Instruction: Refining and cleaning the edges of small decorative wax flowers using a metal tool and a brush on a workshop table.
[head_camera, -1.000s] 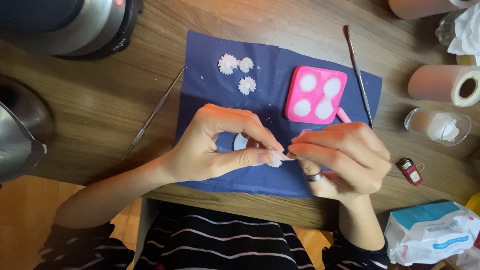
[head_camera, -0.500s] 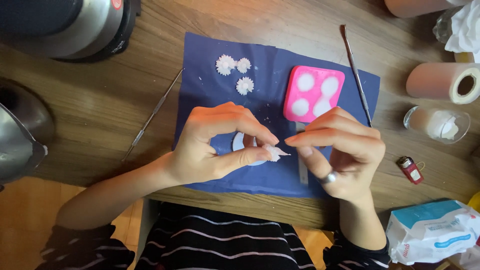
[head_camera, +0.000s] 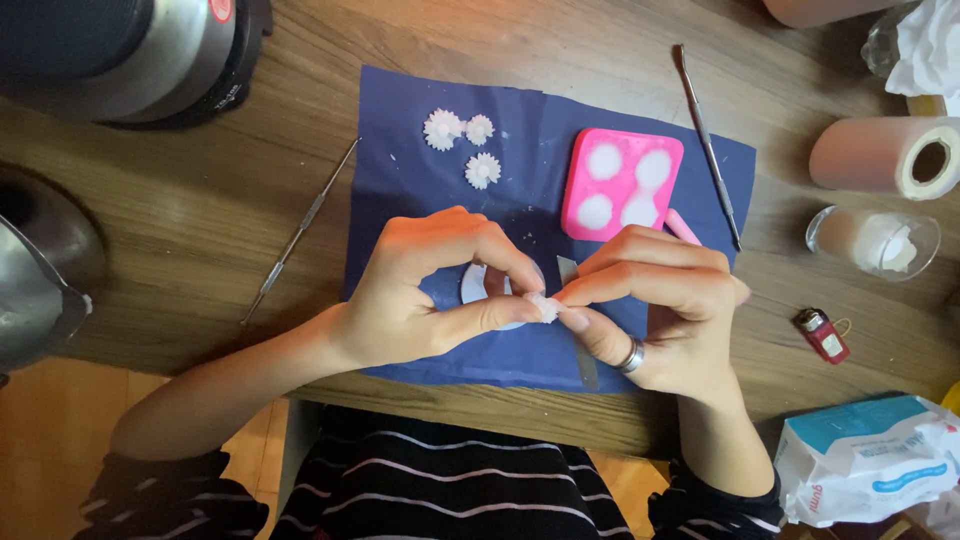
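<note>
Both hands meet over the blue sheet (head_camera: 420, 130), left hand (head_camera: 430, 290) and right hand (head_camera: 660, 310) pinching a small white piece (head_camera: 545, 306) between fingertips, steadying it, pink mould (head_camera: 620, 185) at one o'clock.

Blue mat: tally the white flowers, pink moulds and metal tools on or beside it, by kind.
White flowers lying loose: 3
Pink mould: 1
Thin metal tools: 2
Total: 6
</note>
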